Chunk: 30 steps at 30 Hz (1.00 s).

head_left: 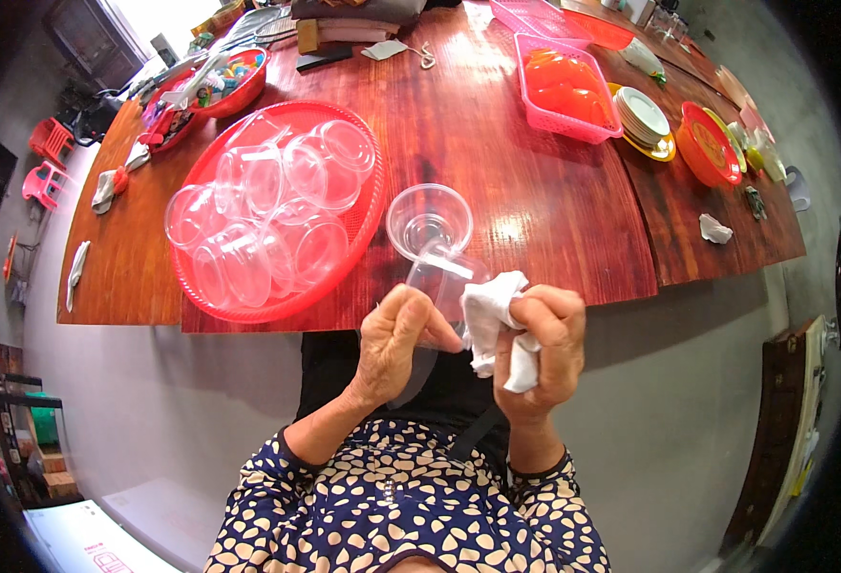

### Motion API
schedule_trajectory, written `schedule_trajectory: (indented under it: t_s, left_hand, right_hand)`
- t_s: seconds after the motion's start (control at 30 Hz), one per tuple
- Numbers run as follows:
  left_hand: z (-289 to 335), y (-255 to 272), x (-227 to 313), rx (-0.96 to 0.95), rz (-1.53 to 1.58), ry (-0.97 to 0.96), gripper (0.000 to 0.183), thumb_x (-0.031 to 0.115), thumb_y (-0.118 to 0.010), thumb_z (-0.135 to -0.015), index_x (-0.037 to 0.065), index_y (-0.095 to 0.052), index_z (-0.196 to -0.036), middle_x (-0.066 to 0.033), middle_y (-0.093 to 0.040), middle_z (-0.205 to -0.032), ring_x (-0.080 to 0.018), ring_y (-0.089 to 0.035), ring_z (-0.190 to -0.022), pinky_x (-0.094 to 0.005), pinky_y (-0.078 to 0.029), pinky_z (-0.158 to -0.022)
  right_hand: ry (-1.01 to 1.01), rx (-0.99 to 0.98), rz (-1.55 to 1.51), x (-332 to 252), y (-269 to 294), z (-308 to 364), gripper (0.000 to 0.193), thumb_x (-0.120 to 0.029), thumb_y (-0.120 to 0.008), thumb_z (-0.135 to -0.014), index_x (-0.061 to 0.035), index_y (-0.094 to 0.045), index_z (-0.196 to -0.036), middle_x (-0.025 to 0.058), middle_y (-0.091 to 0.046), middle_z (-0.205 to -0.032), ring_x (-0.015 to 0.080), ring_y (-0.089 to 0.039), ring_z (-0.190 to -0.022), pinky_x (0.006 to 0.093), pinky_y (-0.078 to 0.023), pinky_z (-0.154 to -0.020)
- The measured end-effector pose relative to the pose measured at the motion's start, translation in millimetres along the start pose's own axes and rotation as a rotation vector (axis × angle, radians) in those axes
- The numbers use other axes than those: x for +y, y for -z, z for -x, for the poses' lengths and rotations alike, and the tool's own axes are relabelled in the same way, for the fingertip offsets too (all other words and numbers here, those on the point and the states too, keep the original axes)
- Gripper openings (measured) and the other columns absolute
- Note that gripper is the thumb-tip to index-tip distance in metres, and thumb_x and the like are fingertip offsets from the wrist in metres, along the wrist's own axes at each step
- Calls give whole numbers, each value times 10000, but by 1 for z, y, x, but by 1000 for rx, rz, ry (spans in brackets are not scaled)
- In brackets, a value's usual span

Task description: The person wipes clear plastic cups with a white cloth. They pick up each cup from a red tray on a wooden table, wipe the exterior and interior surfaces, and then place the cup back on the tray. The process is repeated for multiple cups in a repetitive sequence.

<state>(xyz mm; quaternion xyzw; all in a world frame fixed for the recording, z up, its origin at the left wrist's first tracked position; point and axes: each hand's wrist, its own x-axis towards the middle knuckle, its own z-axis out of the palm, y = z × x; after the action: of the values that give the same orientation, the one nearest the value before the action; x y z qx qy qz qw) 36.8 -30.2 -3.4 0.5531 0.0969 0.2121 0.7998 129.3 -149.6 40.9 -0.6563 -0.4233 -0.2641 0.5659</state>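
Note:
Just off the table's front edge, my left hand (pixel 393 344) grips a clear plastic container (pixel 436 277), tilted and partly hidden by my fingers. A crumpled white cloth (pixel 493 315) is bunched in my right hand (pixel 549 349), its folds against the container's right side. Beyond them a clear round plastic bowl (pixel 430 218) stands on the wooden table (pixel 458 115), close to the held container. To the left, a round red tray (pixel 368 224) bears several clear plastic containers (pixel 248 181) piled on their sides and overlapping.
A pink basket (pixel 573 122) with orange-red items stands far right, beside stacked white plates (pixel 642 116) and an orange-red bowl (pixel 709 143). Red baskets (pixel 239 95) of small goods sit far left. A crumpled white scrap (pixel 714 229) lies right; folded fabric (pixel 358 11) rests at the back.

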Motion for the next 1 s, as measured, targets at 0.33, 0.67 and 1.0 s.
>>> schedule_trajectory:
  t_s: [0.33,0.67,1.0]
  left_hand:
    - [18,12,17,-298,-272,74,295,250,-451,-1001,-17,-545,-917,-100,-649,-763,-145,-628,-702,-272,-513,-678]
    - [16,22,22,-317,-383,143,248,209,-467,-994,-9,-564,-927,-67,-652,-748,-126,-629,-696,-262,-512,-666]
    - [21,23,33,-433,-392,45,275,209,-501,-973,-20,-590,-850,-80,-661,-738,-163,-642,-688,-286,-515,-639]
  right_hand:
    - [-185,-548,-400,41,5,-23,252,-25,-757,-682,-33,-611,-887,104,-553,-958,226,-590,-858,313,-492,-723]
    - [-160,-568,-454,40,-2,-12,261,17,-716,-656,-20,-573,-870,109,-561,-940,259,-588,-869,338,-485,-751]
    - [-255,-586,-655,53,-2,-5,219,-72,-717,-782,-51,-600,-966,97,-623,-1019,198,-603,-924,321,-484,-793]
